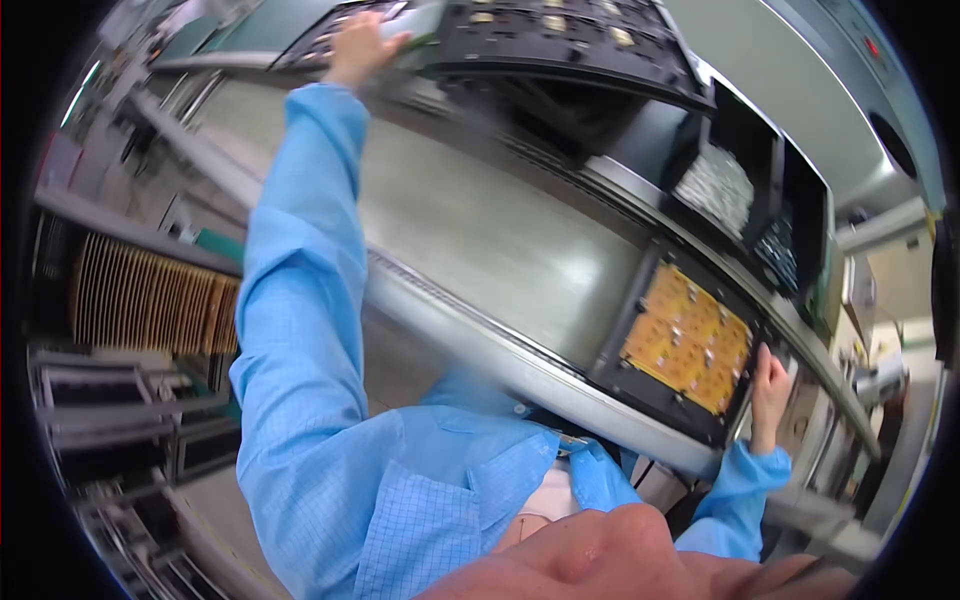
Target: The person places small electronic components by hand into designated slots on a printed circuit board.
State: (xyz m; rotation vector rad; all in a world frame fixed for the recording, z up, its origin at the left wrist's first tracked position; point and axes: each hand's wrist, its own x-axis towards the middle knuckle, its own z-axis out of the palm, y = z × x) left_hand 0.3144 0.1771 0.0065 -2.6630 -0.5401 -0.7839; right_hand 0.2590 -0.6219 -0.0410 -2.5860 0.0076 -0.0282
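My right hand (768, 392) is closed on the outer edge of a black pallet (622, 372), its thumb up by the rim. A yellow circuit board panel (690, 338) with small metal parts lies in that pallet, which rests across the conveyor rails on the right. My left arm stretches far forward. At its end my left hand (358, 50) is beside a dark tray of small parts (318, 38), thumb spread from the fingers. The hand is slightly blurred, and whether it touches the tray I cannot tell.
A large black fixture plate (570, 45) with small parts stands raised beyond the conveyor (470, 240). Black bins behind the rail hold clear plastic pieces (716, 190) and dark small parts (778, 255). At left stands a rack of thin brown boards (150, 298).
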